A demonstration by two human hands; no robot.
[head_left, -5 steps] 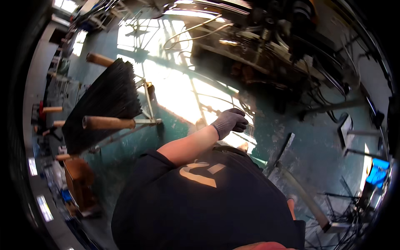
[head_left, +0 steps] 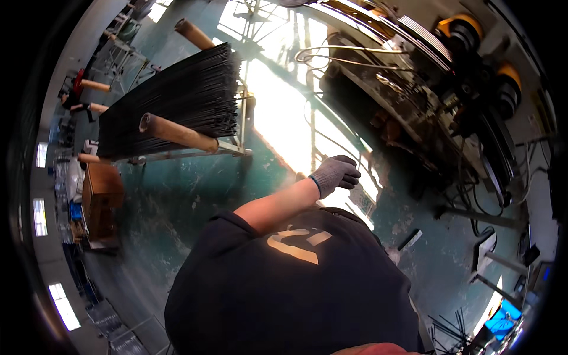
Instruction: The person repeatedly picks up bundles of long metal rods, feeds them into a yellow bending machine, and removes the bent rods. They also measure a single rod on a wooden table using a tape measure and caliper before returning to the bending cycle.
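My left hand (head_left: 335, 176), in a grey knitted glove, hangs in front of my waist with the forearm bare. Its fingers are loosely bent and a little apart, with no object showing in them. It touches nothing that I can see, and sunlit floor lies below it. To its left, a big bundle of thin black rods (head_left: 177, 100) rests on a metal rack (head_left: 241, 118) between brown tube-covered posts (head_left: 180, 133). My right hand is not in view; my dark shirt fills that side.
A long machine (head_left: 384, 94) with cables and yellow-black parts runs along the upper right. A metal stand (head_left: 485, 254) and a blue object (head_left: 503, 319) are at the right. Thin dark rods (head_left: 449, 325) lie lower right. A brown wooden cabinet (head_left: 102, 192) stands at the left.
My view has turned, so the rod rack and machine sit further right in the picture. My left hand keeps much the same loose shape. The bit of right arm seen earlier is now hidden.
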